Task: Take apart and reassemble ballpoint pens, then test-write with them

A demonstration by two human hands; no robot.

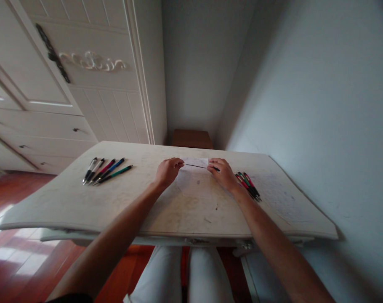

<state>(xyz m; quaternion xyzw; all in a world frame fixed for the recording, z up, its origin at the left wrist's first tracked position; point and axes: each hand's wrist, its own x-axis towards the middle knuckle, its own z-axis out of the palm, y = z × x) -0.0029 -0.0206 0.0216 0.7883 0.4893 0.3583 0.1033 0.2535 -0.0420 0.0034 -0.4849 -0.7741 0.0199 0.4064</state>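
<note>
On table (84, 202), hands (168, 170) (221, 172) pinching refill (196, 166)

Dim room; daylight from my left glares on the floor (17, 252), my arms lie in shadow (edges bend and blur, wide-lens style)

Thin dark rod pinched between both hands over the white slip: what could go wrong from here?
1. The thin dark rod is held only at its ends, by the left hand and right hand; it looks slender enough to bend or snap under uneven pressure.
2. The right wrist lies right beside the pens on the right; a sideways shift could scatter them toward the table edge.
3. The white paper slip looks loose and may slide.
</note>
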